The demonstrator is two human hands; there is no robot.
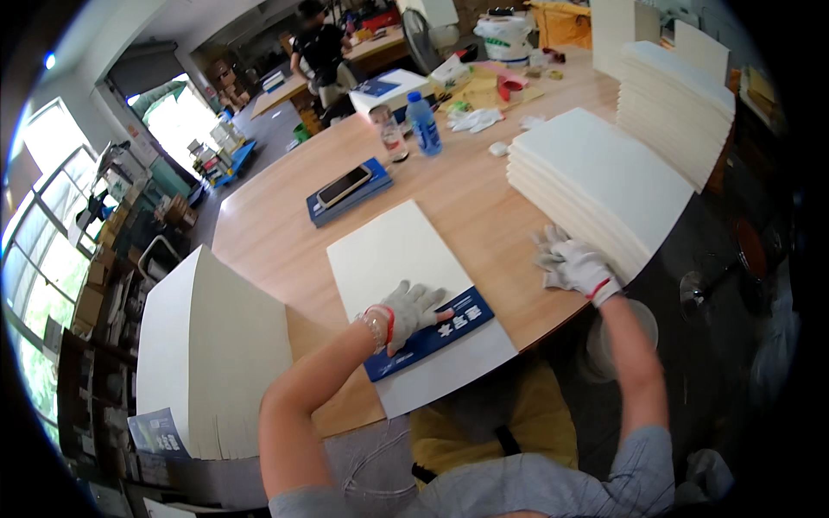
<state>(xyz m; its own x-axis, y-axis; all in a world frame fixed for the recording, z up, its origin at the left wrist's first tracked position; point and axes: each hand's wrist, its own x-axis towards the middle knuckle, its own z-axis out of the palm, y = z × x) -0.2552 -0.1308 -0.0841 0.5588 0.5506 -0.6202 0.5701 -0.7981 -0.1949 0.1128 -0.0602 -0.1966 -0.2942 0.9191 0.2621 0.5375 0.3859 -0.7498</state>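
Observation:
My left hand (pixel 408 316), in a white glove with a red cuff, lies with fingers spread on a white paper pad (pixel 389 255) and its dark blue printed band (pixel 436 335). A plain white sheet (pixel 449 371) sticks out below the band, over the table's near edge. Off to the right, my right hand (pixel 577 266), gloved the same way, rests beside the near corner of a layered stack of white paper (pixel 604 173). Its fingers are stretched apart, and I see nothing held in them.
A tall paper stack (pixel 211 354) stands at the left, another (pixel 678 104) at the far right. Beyond the pad, a phone (pixel 344 186) lies on a blue book (pixel 373 183). Two bottles, a blue one (pixel 423 125) and a clear one (pixel 391 138), stand behind. A person (pixel 319 52) works farther back.

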